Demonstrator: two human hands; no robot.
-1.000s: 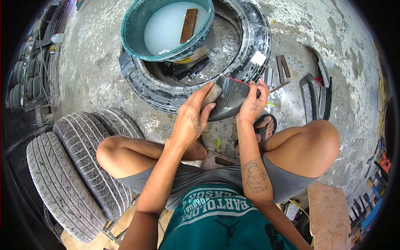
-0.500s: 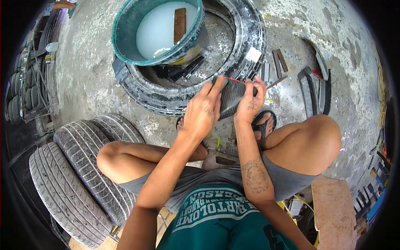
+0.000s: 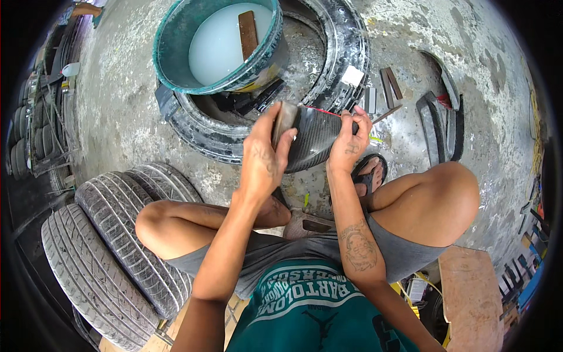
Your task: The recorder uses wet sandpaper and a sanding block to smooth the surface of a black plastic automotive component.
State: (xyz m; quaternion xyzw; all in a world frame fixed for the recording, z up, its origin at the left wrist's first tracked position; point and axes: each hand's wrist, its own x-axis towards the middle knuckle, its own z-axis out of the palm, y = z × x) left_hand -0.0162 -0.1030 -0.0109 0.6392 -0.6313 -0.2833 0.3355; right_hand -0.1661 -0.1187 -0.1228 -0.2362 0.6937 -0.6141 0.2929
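My right hand (image 3: 347,146) pinches the right edge of a dark panel with a carbon-fibre weave (image 3: 316,141). A thin red line runs along the panel's far edge. In my left hand (image 3: 262,155) is a greyish-brown rectangular block (image 3: 285,122), gripped between thumb and fingers. The block stands tilted at the panel's left end; whether they touch I cannot tell. Both hands are just on the near side of a worn black tyre (image 3: 214,138) lying flat. On that tyre rests a teal bucket (image 3: 159,64) of cloudy whitish water, with a brown strip (image 3: 248,35) in it.
Right of the tyre, narrow dark strips (image 3: 387,88) and curved black pieces (image 3: 434,129) lie on the stained concrete floor. A white square piece (image 3: 352,76) sits on the tyre. Several tyres (image 3: 88,270) stand at my left. A plywood board (image 3: 469,293) is at lower right.
My left hand has drawn back left, turning the block up on its edge and uncovering more of the panel. My right hand keeps its pinch, shifted slightly.
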